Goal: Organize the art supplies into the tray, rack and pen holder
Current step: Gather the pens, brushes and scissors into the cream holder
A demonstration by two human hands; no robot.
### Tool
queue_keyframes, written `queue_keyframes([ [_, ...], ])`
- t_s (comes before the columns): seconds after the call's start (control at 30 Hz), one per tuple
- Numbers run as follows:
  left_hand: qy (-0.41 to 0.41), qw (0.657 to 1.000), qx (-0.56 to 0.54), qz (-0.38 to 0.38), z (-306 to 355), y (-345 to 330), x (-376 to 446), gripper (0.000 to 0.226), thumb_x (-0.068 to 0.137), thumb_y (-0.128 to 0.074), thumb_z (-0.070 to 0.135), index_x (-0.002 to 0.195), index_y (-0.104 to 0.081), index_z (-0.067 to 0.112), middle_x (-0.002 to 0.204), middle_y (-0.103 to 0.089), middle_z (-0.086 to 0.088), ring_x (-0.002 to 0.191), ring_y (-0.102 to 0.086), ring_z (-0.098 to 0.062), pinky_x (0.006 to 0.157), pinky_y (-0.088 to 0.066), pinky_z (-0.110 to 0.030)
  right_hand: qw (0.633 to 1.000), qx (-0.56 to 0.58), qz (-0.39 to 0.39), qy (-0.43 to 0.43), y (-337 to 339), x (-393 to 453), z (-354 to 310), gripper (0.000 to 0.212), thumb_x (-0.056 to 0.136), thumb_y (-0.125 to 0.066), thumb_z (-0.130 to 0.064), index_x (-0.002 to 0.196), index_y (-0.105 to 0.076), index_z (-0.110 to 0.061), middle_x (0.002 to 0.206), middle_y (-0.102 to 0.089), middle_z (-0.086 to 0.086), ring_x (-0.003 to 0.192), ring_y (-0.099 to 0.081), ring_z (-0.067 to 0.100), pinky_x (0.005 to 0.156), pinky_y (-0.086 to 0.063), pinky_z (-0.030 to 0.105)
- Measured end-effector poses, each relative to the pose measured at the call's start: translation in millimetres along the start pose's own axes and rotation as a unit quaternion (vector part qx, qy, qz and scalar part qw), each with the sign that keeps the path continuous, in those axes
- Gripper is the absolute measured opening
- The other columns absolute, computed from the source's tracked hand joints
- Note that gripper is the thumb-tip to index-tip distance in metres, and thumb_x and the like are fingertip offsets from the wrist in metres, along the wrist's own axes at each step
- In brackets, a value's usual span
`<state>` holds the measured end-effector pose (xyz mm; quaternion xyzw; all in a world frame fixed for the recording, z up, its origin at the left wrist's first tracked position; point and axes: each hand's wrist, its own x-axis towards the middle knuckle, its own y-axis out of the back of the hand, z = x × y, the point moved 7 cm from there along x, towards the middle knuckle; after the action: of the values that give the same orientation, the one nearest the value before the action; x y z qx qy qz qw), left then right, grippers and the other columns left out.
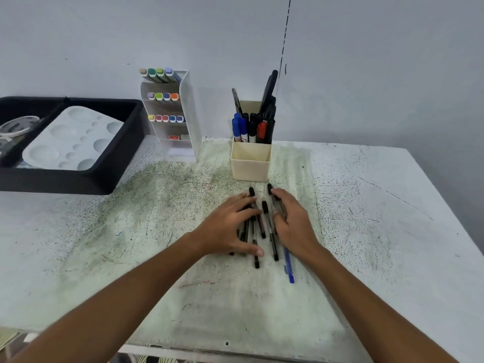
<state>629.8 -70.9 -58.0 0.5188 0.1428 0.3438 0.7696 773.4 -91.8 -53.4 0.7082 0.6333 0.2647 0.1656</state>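
Note:
Several black-capped clear pens (265, 218) lie in a loose bunch on the table, just in front of the cream pen holder (250, 163). My left hand (227, 226) lies flat on the bunch's left side, fingers straight. On the right side rests my right hand (293, 221), its fingers spread over the pens. A blue pen (289, 265) lies alone at the bunch's near right. The holder contains several markers and pens. A white rack (190, 113) of coloured markers stands left of it. The black tray (115, 163) with a white palette (70, 140) sits at the far left.
The stained white table (379, 218) ends at a wall behind the containers. Its right edge slants away at the far right, its front edge runs below my forearms. Small items lie in the tray's left compartment.

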Motion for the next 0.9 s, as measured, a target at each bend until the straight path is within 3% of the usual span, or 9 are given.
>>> queue_keyframes([
  [0.07,0.008,0.999,-0.048,0.025,-5.2,8.3,-6.0,0.101,0.062,-0.052,0.086,0.14,-0.046,0.021,0.152,-0.033,-0.001,0.143,-0.021,-0.016,0.114,-0.028,-0.051,0.998,0.002,-0.065,0.012,9.3,-2.0,2.9,0.059,0.088,-0.064,-0.018,0.143,-0.042,-0.021,0.152,-0.036,-0.001,0.142,-0.027,0.014,0.119,-0.02,0.041],
  [0.2,0.003,0.999,0.016,-0.037,-26.4,16.1,-17.4,0.116,0.055,-0.049,0.091,0.151,-0.016,0.033,0.161,-0.003,0.004,0.147,0.008,-0.013,0.118,0.002,-0.049,0.961,-0.136,-0.236,0.049,22.7,-11.3,18.6,0.104,0.061,-0.061,-0.076,0.149,-0.018,-0.039,0.158,-0.001,-0.016,0.145,0.012,0.003,0.114,0.013,0.035],
  [0.27,-0.015,0.995,0.067,-0.074,-33.3,13.2,-18.2,0.12,0.053,-0.045,0.093,0.152,-0.008,0.036,0.161,0.008,0.005,0.146,0.018,-0.015,0.116,0.011,-0.047,0.945,-0.169,-0.273,0.057,25.9,-10.6,28.1,0.117,0.053,-0.061,-0.082,0.148,-0.009,-0.039,0.157,0.007,-0.015,0.144,0.018,0.005,0.113,0.019,0.037],
  [0.37,-0.029,0.99,0.092,-0.1,-33.2,4.1,-11.8,0.118,0.054,-0.042,0.093,0.151,-0.006,0.038,0.16,0.011,0.004,0.145,0.021,-0.018,0.116,0.012,-0.046,0.926,-0.207,-0.307,0.073,22.3,-7.5,35.7,0.125,0.045,-0.058,-0.089,0.147,-0.003,-0.042,0.157,0.008,-0.015,0.144,0.022,0.008,0.112,0.023,0.04],
  [0.47,-0.021,0.994,0.062,-0.091,-28.0,1.0,-5.5,0.113,0.056,-0.04,0.093,0.15,-0.017,0.036,0.16,0.001,0.004,0.147,0.012,-0.019,0.118,0.007,-0.044,0.928,-0.21,-0.298,0.075,17.5,-2.3,34.7,0.124,0.045,-0.056,-0.09,0.149,-0.011,-0.04,0.158,0.001,-0.015,0.145,0.019,0.009,0.112,0.023,0.04],
  [0.57,-0.007,0.998,0.031,-0.056,-20.7,1.4,-1.1,0.113,0.055,-0.043,0.093,0.147,-0.035,0.027,0.159,-0.018,-0.003,0.148,-0.007,-0.02,0.12,-0.011,-0.048,0.943,-0.188,-0.265,0.065,17.1,2.3,28.6,0.115,0.051,-0.057,-0.087,0.149,-0.025,-0.035,0.158,-0.01,-0.013,0.146,0.01,0.009,0.115,0.019,0.041],
  [0.67,-0.002,1.0,0.018,-0.024,-16.6,4.7,0.5,0.112,0.055,-0.045,0.093,0.143,-0.041,0.023,0.156,-0.025,-0.005,0.146,-0.015,-0.021,0.116,-0.022,-0.052,0.962,-0.145,-0.229,0.036,21.8,4.7,22.7,0.093,0.07,-0.072,-0.059,0.148,-0.031,-0.029,0.158,-0.018,-0.007,0.147,0.002,0.009,0.117,0.015,0.043],
  [0.8,-0.006,0.997,0.032,-0.064,-11.3,-1.1,-2.3,0.122,0.053,-0.053,0.088,0.152,-0.015,0.028,0.162,0.004,-0.002,0.147,0.014,-0.016,0.119,0.003,-0.046,0.977,-0.105,-0.187,0.013,24.1,7.8,12.6,0.077,0.085,-0.068,-0.042,0.149,-0.03,-0.022,0.158,-0.02,-0.003,0.147,-0.004,0.009,0.119,0.008,0.038],
  [0.9,-0.012,0.997,0.044,-0.067,-4.3,-7.3,-1.2,0.121,0.056,-0.054,0.087,0.152,-0.015,0.024,0.161,0.002,-0.003,0.146,0.016,-0.013,0.121,0.003,-0.043,0.969,-0.157,-0.19,0.024,10.3,6.8,8.7,0.07,0.091,-0.06,-0.043,0.15,-0.03,-0.021,0.16,-0.015,-0.003,0.148,-0.006,0.012,0.116,0.008,0.031],
])
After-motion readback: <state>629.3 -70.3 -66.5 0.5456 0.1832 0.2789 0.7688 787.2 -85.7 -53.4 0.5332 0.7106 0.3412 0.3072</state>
